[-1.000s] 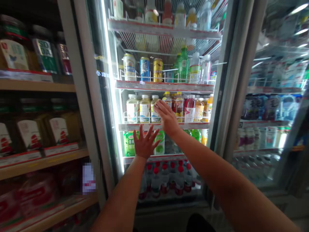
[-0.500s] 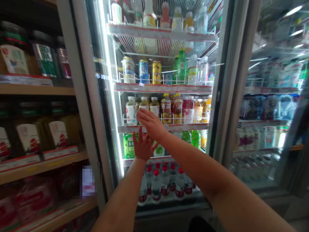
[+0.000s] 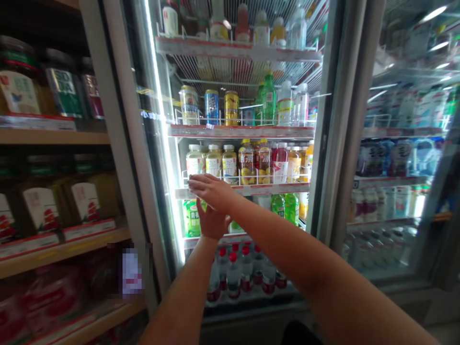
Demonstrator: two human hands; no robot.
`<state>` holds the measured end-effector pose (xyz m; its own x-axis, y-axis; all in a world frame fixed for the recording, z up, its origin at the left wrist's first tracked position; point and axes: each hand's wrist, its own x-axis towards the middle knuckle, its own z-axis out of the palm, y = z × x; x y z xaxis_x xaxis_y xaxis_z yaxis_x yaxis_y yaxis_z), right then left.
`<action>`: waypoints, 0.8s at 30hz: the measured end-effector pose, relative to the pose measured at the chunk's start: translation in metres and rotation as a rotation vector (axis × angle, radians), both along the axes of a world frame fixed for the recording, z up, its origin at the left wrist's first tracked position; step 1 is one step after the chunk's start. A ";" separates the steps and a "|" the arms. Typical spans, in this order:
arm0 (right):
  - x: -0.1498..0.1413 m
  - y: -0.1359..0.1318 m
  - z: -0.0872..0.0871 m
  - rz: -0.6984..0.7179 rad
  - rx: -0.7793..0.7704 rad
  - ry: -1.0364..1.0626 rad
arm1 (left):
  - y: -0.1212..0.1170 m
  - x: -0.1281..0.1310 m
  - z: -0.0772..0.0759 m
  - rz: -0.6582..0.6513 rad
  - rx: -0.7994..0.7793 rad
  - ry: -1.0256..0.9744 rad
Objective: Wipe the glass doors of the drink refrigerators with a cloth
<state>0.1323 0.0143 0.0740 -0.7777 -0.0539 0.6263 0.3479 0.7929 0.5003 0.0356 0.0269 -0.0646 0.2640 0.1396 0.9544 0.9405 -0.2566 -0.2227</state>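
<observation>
My left hand [image 3: 213, 224] is raised, palm away from me, before the lower shelves of a lit drinks fridge; its fingers are apart and partly covered. Across its fingertips stretches my right hand [image 3: 212, 191], fingers straight and pointing left, holding nothing. I cannot tell whether the hands touch each other or the glass. Just above the right hand stand pale-labelled bottles [image 3: 213, 160] on a wire-fronted shelf. Green-labelled bottles [image 3: 191, 218] are left of the left hand. Red-capped clear bottles [image 3: 233, 275] stand below, beside my left forearm.
The fridge's metal frame [image 3: 345, 120] rises on the right, with another drinks fridge [image 3: 395, 182] beyond it. On the left, a wooden shelf unit [image 3: 53, 136] holds dark bottles. Cans [image 3: 212, 106] and bottles fill the fridge's upper shelves. Reflections show on the glass.
My right hand has moved left and slightly down, and now covers more of the left hand's fingers. My left hand has stayed almost in place.
</observation>
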 end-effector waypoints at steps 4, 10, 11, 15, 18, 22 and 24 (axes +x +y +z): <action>0.020 0.007 0.010 -0.049 0.012 0.218 | -0.007 0.003 0.007 0.041 0.185 0.077; 0.049 0.012 -0.008 -0.031 0.069 0.174 | -0.010 0.006 0.010 0.037 0.176 0.057; 0.053 0.012 -0.008 -0.039 0.072 0.188 | -0.010 0.007 0.010 0.035 0.172 0.059; 0.064 0.012 -0.008 -0.087 0.048 0.426 | -0.013 0.007 0.012 0.055 0.135 0.060; 0.065 0.012 -0.022 -0.077 0.062 0.444 | -0.012 0.007 0.012 0.049 0.135 0.055; 0.071 0.011 -0.035 -0.026 0.099 0.277 | -0.010 0.006 0.011 0.022 0.157 0.051; 0.080 0.013 -0.031 -0.017 0.092 0.296 | -0.011 0.006 0.011 0.038 0.142 0.050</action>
